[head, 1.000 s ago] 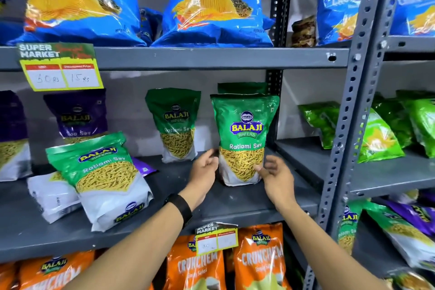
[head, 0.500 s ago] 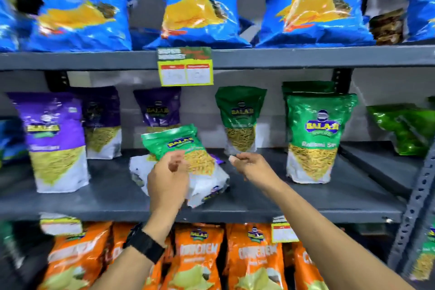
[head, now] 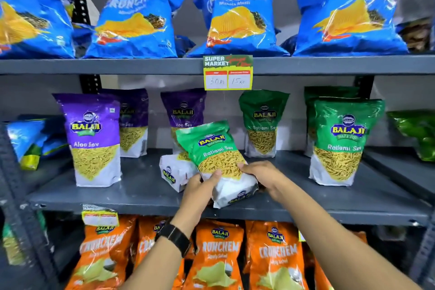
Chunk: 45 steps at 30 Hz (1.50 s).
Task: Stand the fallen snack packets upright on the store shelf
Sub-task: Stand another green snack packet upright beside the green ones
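Fingers [head: 215,175] seemingly around tilted Ratlami Sev packet [head: 213,148]

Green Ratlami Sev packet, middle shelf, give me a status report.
Left hand and right hand both gripping the green Ratlami Sev packet at its lower half. Packet tilted, not yet upright. White fallen packet lying directly behind-left.

A green Ratlami Sev packet [head: 217,160] with a white bottom leans back and to the left on the middle shelf [head: 146,193], its base near the front edge. Just behind and left of it a white-bottomed packet [head: 175,173] lies flat, mostly hidden. Another green packet [head: 341,141] stands upright to the right.
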Each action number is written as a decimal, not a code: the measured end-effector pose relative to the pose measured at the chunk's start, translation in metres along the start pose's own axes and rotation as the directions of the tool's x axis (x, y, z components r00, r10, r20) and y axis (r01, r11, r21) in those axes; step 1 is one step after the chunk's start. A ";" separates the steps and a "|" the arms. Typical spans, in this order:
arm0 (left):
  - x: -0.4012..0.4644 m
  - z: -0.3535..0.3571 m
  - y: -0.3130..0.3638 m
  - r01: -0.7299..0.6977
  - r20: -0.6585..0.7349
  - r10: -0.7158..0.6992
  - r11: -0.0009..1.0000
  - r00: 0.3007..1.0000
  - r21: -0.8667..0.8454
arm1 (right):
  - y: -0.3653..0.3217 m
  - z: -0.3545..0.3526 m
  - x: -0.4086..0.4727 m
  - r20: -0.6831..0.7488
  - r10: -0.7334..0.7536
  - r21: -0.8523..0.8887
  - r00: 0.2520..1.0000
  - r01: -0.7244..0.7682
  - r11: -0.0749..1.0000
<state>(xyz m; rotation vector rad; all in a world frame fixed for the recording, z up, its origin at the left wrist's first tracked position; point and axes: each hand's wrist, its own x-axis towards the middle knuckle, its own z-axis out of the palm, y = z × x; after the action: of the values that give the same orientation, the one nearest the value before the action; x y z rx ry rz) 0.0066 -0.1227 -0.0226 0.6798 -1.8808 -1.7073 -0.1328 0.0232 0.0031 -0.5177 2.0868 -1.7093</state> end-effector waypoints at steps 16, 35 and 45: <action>-0.111 -0.059 -0.018 -0.206 0.200 0.220 0.975 0.955 -0.088 | 0.044 0.020 -0.146 -0.092 -0.262 0.146 0.961 0.273 0.951; 0.034 0.064 0.019 -0.279 0.311 0.288 0.958 0.906 -0.074 | 0.012 -0.058 -0.018 -0.235 -0.285 0.104 0.929 0.315 0.943; 0.077 0.093 0.003 -0.250 0.381 0.225 0.968 0.897 0.017 | 0.047 -0.070 0.040 -0.308 -0.251 0.044 0.917 0.278 0.960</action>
<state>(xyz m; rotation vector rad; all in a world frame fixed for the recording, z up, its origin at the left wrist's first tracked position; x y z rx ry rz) -0.1128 -0.1042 -0.0250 0.1331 -2.1820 -1.7093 -0.2046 0.0699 -0.0332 -0.5653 2.2147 -2.1425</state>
